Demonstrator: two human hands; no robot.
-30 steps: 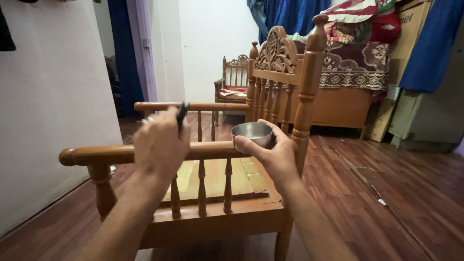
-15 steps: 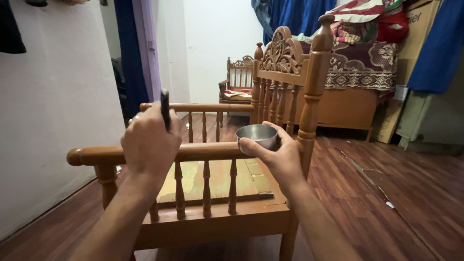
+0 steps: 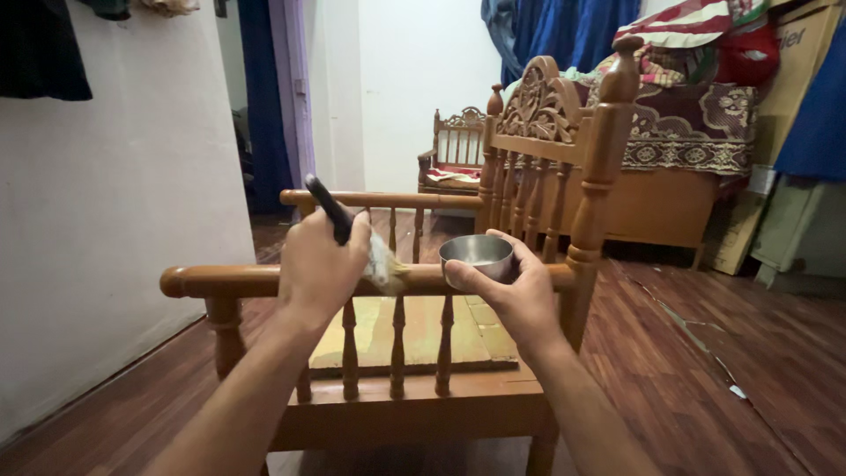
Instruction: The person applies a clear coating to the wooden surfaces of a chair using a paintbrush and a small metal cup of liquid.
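Observation:
A wooden armchair point(image 3: 564, 176) with a carved back stands in front of me. My left hand point(image 3: 319, 264) grips a paintbrush by its black handle point(image 3: 328, 210). The brush's pale bristles point(image 3: 384, 264) rest on the near armrest point(image 3: 238, 280). My right hand point(image 3: 511, 295) holds a small round steel bowl point(image 3: 477, 254) just above the same armrest, close to the chair's back post point(image 3: 599, 185). What the bowl holds is not visible.
A white wall point(image 3: 115, 238) runs along the left. A second wooden chair point(image 3: 454, 154) stands farther back by a doorway. A bed with patterned cloth point(image 3: 696, 132) and cardboard boxes point(image 3: 793, 79) sit at the right. The floor point(image 3: 705, 379) is dark wood boards.
My left hand has lowered the brush from upright above the armrest until its bristles touch the rail. The right hand keeps the bowl in about the same place.

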